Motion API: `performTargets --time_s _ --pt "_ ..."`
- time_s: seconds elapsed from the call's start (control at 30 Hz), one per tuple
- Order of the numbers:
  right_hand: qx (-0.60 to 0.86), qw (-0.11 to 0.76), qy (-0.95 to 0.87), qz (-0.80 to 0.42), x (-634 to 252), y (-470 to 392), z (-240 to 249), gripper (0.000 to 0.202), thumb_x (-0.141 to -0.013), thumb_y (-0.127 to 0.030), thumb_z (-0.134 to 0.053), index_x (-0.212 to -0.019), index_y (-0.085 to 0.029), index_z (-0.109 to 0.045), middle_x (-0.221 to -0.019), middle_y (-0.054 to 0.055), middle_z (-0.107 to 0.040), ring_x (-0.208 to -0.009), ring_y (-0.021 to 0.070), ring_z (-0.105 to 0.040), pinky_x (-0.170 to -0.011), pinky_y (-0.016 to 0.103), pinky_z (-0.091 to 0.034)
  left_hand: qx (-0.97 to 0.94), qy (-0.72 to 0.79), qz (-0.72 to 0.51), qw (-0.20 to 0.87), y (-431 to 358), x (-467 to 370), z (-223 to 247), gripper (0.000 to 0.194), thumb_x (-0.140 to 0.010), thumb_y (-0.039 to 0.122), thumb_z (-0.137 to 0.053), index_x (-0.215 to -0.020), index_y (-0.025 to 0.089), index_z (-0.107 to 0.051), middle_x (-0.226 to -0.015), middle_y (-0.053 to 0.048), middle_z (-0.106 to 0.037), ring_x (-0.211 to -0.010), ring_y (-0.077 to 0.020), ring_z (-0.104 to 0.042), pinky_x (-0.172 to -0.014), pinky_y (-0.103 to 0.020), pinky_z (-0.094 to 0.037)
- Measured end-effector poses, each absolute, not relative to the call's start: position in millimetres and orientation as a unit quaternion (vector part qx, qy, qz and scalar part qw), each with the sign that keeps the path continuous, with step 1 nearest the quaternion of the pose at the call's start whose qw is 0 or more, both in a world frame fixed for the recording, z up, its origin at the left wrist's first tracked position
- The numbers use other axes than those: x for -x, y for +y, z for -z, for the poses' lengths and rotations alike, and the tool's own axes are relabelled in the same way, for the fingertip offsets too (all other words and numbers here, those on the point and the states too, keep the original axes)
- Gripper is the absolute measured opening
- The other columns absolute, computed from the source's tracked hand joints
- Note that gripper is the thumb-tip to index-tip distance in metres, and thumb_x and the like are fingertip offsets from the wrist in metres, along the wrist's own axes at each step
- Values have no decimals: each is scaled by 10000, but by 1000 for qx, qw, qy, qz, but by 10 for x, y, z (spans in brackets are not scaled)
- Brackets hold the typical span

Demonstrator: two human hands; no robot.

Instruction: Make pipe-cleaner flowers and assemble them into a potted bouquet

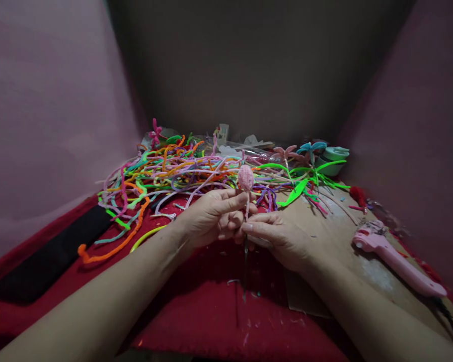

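Observation:
A pink fuzzy bud [245, 178] stands upright on a thin stem, pink at the top and dark green lower down. Just below the bud, my left hand [221, 213] pinches the stem between thumb and fingers. My right hand [275, 234] is closed on the same stem a little lower, its thumb and forefinger pressed together. The two hands nearly touch. The dark lower end of the stem hangs down over the red cloth [196, 311].
Many coloured pipe cleaners [181, 171] lie heaped behind my hands. A pink glue gun [396, 259] rests on a brown board [340, 241] at the right. At the left lies a long black object [49, 256]. Fuzzy flowers and a mint tape roll [335, 153] are at the back right.

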State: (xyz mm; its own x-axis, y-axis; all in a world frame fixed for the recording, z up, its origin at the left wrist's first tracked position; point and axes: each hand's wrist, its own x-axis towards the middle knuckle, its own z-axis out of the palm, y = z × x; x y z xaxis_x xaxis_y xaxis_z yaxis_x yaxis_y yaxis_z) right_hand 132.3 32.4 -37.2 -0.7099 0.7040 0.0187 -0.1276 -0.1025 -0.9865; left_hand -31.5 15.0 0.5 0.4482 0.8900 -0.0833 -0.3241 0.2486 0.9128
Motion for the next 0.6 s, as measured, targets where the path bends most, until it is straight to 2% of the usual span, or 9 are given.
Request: performTargets --time_s 0.1,0.2,0.3,0.47,0.6 --pt "245 298 -613 -689 -1315 328 372 232 -760 -357 -601 -722 -145 -687 -653 18 -583 -559 91 -445 -528 234 -321 -447 342 -421 711 148 289 8 249 -742 359 -634 -749 121 -561 -442 63 -445 -383 -55 -472 -451 -179 -420" --pt "258 294 -625 -675 -1308 304 341 234 -749 -357 -606 -707 -140 -682 -641 14 -574 -560 86 -438 -529 229 -311 -451 375 -431 686 132 266 18 220 -713 301 -666 -692 132 -526 -426 72 -440 -351 -37 -423 -411 -155 -365" --pt "273 288 -628 -669 -1298 273 295 215 -742 -336 -604 -697 -140 -683 -617 7 -567 -549 79 -430 -527 225 -304 -462 392 -431 669 112 258 23 210 -702 272 -666 -652 140 -511 -385 79 -402 -342 -54 -437 -375 -147 -312" --pt "280 287 -626 -669 -1276 251 242 189 -721 -303 -611 -652 -147 -689 -559 -10 -547 -515 71 -417 -501 222 -286 -461 398 -413 677 120 277 27 208 -712 288 -655 -649 126 -541 -366 76 -386 -328 -51 -423 -364 -150 -268" --pt "290 283 -614 -677 -1279 247 233 188 -715 -304 -633 -629 -144 -680 -526 -20 -534 -487 65 -412 -478 223 -272 -455 382 -404 695 141 293 24 204 -740 288 -634 -663 112 -567 -346 81 -357 -312 -38 -375 -368 -160 -281"
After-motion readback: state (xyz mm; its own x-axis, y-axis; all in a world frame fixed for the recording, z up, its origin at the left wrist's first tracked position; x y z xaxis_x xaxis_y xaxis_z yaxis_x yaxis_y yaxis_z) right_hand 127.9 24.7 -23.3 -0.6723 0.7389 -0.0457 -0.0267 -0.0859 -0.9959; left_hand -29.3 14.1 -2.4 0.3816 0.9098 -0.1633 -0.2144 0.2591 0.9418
